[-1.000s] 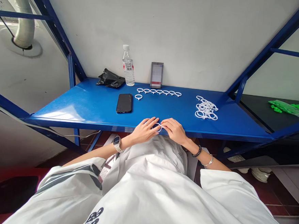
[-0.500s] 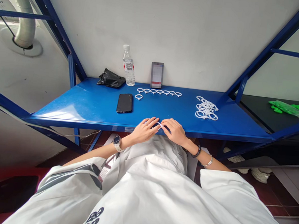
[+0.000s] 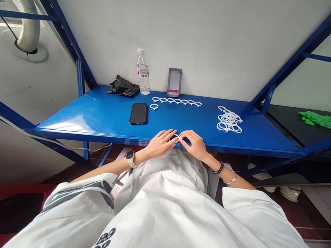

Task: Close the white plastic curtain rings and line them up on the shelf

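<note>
At the front edge of the blue table point(image 3: 105, 123), a white ring point(image 3: 176, 136) is held between both hands. My left hand point(image 3: 162, 142), with a watch on its wrist, has its fingers around the ring's left side. The fingertips of my right hand point(image 3: 194, 143) pinch the ring's right end. Farther back lies a row of several white rings point(image 3: 177, 103), with one single ring point(image 3: 154, 107) just in front of its left end. On the right side of the table sits a tangled pile of white rings point(image 3: 229, 121).
A black phone point(image 3: 138, 113) lies left of the rings. Along the wall stand a water bottle point(image 3: 143, 77) and a small upright device point(image 3: 174, 82), beside a crumpled black bag point(image 3: 123, 86). Green packets point(image 3: 319, 119) rest on a dark surface at the far right.
Both hands remain almost where they were, still holding the ring. The whole view has shifted very slightly.
</note>
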Motion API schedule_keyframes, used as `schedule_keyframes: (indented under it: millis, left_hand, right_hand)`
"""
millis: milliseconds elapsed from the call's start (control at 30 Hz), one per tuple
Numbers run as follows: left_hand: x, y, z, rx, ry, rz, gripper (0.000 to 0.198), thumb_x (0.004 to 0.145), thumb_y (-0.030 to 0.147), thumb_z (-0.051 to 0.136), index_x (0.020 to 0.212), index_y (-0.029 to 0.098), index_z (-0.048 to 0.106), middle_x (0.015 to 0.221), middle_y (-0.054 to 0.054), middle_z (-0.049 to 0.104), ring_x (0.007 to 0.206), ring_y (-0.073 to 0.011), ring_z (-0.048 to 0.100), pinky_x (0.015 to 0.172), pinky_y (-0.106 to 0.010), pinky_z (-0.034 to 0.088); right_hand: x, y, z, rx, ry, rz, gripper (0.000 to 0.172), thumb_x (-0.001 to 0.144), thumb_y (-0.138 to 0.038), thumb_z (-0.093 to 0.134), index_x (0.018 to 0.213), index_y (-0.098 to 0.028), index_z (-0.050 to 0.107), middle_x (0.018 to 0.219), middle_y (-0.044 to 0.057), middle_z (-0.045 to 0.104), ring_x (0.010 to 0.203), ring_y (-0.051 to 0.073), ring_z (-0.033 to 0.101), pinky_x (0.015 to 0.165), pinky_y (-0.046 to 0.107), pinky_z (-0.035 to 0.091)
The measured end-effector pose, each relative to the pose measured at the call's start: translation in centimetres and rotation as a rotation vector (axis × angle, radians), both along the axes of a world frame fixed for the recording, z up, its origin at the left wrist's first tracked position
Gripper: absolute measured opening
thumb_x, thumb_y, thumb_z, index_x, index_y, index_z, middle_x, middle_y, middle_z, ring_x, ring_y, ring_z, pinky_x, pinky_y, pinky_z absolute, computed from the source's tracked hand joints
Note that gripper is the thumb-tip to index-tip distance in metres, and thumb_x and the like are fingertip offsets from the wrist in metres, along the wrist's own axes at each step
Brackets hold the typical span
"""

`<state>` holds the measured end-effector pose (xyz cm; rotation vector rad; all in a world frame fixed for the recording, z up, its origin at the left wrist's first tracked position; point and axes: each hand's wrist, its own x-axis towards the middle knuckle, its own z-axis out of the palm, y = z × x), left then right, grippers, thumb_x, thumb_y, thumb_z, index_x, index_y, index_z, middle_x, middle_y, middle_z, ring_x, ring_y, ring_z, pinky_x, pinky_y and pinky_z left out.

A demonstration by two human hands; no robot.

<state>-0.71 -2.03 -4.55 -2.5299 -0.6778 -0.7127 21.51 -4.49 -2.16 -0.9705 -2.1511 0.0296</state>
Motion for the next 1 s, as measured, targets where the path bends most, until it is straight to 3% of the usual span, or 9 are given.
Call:
schedule_keyframes:
  millis: [367, 1000]
  left_hand:
    - [-0.1, -0.2, 0.3, -0.096, 0.011, 0.015, 0.042, 0.105, 0.031, 0.039, 0.142, 0.02, 0.055, 0.145, -0.015, 0.058, 0.135, -0.0294, 0.055, 0.104, -0.042, 0.047]
    - [0.0, -0.2, 0.6, -0.129, 0.001, 0.017, 0.041, 0.104, 0.028, 0.039, 0.139, 0.021, 0.058, 0.144, -0.014, 0.059, 0.134, -0.0302, 0.056, 0.102, -0.044, 0.05]
  right_hand:
    - [0.8, 0.6, 0.7, -0.38, 0.509, -0.052, 0.031, 0.094, -0.053, 0.06, 0.097, -0.022, 0.065, 0.092, 0.005, 0.074, 0.082, 0.02, 0.072, 0.07, 0.032, 0.058]
    - [0.9, 0.4, 1.0, -0.393, 0.449, -0.002, 0.034, 0.094, -0.055, 0.059, 0.101, -0.022, 0.065, 0.092, 0.006, 0.074, 0.087, 0.021, 0.072, 0.066, 0.029, 0.058]
